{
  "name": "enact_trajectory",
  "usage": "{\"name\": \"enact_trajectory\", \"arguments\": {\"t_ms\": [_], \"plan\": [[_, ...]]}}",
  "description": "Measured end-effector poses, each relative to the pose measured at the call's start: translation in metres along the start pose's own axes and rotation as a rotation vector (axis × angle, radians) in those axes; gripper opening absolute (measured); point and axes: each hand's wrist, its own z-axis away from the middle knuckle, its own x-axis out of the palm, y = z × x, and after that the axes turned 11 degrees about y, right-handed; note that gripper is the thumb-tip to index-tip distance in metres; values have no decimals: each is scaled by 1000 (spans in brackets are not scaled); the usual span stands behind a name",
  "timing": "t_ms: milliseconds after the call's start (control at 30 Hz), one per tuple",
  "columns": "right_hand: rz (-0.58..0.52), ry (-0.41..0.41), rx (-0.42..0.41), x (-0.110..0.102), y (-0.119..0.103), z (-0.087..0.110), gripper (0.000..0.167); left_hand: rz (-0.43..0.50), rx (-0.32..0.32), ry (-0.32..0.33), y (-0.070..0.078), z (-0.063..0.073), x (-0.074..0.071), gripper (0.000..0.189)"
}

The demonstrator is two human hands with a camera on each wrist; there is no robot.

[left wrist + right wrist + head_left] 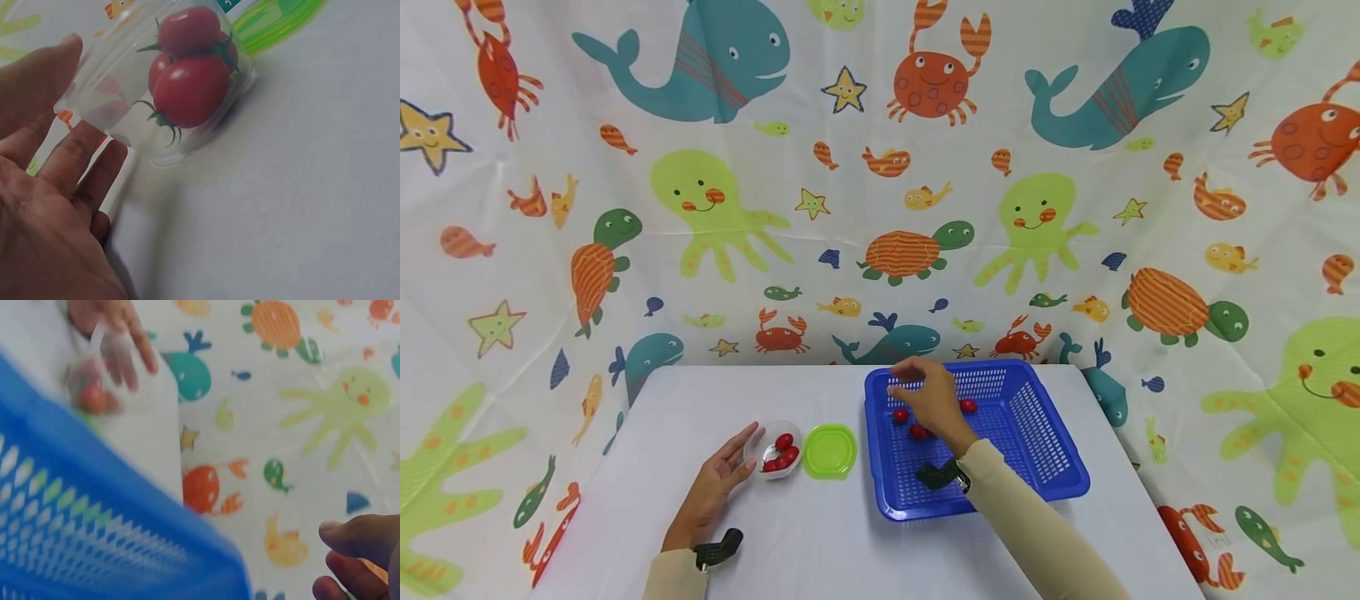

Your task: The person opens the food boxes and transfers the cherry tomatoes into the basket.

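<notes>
My left hand point(713, 483) is at the left side of a small clear plastic container point(755, 450), thumb and fingers spread along its rim. Several red cherry tomatoes point(192, 90) with green stems lie inside the container. Over the blue basket point(880, 492) hovers my right hand point(934, 400), thumb and fingers apart, with nothing seen between them. On the basket's floor are cherry tomatoes point(968, 406), partly hidden by the right hand. In the right wrist view, the right fingers point(353, 534) are beyond the basket's blurred rim.
A bright green lid point(830, 452) lies flat on the white table point(805, 542) between the container and the basket. Behind the table hangs a curtain point(880, 200) printed with sea animals. Each wrist wears a black camera strap point(718, 548).
</notes>
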Motion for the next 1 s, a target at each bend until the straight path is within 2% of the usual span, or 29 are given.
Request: {"name": "enact_trajectory", "arguments": {"t_ms": [333,667,1000], "plan": [[-86,-90,-55,34,-34,13,24,3,-3,6,-2,0,1,67],[-68,-178,-71,71,-46,26,27,12,2,-1,-4,0,1,67],[-44,-266,18,103,-52,37,30,-2,12,1,-2,0,1,66]]}}
